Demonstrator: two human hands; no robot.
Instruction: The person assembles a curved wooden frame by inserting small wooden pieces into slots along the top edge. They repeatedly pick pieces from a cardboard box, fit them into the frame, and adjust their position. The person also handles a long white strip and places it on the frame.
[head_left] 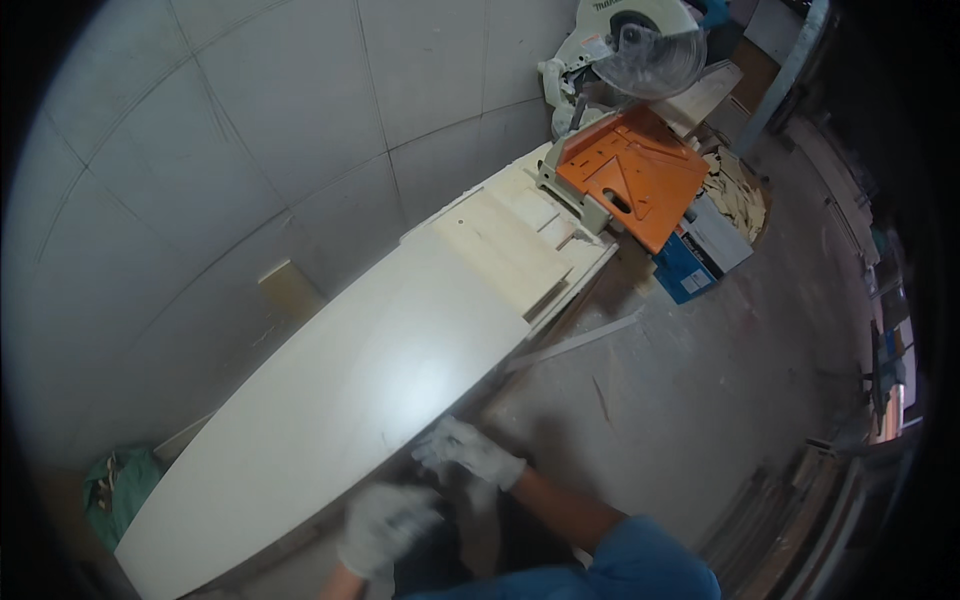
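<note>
The white board (340,400) lies slantwise alongside the grey wall (300,130); pale wood sheets (490,245) are at its far end, towards the orange plate (635,170) and saw (640,60). The gloved right hand (470,455) is just beside the board's near edge; contact cannot be confirmed. The gloved left hand (390,525) is blurred, near the same edge. Whether either hand's fingers are open or closed cannot be told, and no held object can be made out. Step in hand, as judged: positioning of both hands at the white board's near edge. Next move, as judged, calls for fingers placed squarely on that edge
</note>
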